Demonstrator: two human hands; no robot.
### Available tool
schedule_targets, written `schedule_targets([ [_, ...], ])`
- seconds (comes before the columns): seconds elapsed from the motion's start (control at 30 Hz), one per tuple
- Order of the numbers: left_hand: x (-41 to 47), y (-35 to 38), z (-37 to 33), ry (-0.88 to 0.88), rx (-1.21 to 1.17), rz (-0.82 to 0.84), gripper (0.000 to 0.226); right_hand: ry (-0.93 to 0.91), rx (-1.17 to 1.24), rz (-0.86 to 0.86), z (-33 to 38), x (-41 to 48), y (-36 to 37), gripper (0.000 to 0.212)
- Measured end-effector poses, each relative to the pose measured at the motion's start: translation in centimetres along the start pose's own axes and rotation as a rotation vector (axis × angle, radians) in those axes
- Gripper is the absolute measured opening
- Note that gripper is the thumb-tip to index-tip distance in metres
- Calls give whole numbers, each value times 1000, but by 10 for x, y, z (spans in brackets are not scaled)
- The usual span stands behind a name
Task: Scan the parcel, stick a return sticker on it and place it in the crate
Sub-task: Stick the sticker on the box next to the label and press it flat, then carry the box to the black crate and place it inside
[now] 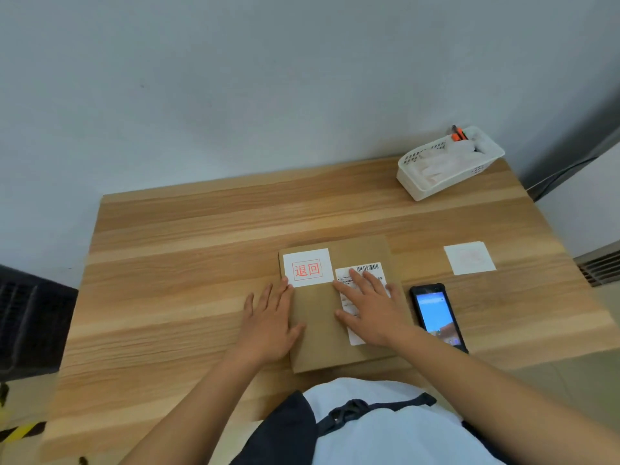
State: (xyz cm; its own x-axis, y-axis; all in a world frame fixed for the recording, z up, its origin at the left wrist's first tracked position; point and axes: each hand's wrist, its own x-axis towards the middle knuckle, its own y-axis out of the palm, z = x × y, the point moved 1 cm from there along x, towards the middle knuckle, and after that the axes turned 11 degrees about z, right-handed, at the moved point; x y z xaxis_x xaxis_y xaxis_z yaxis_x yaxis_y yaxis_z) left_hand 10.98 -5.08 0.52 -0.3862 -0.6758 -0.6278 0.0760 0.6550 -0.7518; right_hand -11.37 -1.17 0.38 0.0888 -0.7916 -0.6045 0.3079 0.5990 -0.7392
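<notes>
1. The brown parcel point(330, 310) lies flat on the wooden table point(174, 263), return sticker point(307, 268) on its far left corner
2. Left hand point(268, 325) and right hand point(372, 307) press on it with fingers spread, grasping nothing

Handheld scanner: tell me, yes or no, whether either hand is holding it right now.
No: the handheld scanner lies on the table beside the parcel, while both hands rest flat on the parcel.

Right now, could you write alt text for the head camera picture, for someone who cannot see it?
Two bare hands, the left hand and right hand, lie flat on a brown parcel on a wooden table. The parcel bears a white return sticker with red characters and a barcode label; a lit handheld scanner lies to its right.
</notes>
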Motion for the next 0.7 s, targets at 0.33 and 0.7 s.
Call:
schedule_targets([
  [0.33, -16, -17, -22, -60, -726, -329, 63, -31, 665, -212, -64, -36, -48, 51],
  [0.7, -19, 21, -36, -396, -1476, -124, 57, 160, 1174, 24, -105, -48, -18, 68],
])
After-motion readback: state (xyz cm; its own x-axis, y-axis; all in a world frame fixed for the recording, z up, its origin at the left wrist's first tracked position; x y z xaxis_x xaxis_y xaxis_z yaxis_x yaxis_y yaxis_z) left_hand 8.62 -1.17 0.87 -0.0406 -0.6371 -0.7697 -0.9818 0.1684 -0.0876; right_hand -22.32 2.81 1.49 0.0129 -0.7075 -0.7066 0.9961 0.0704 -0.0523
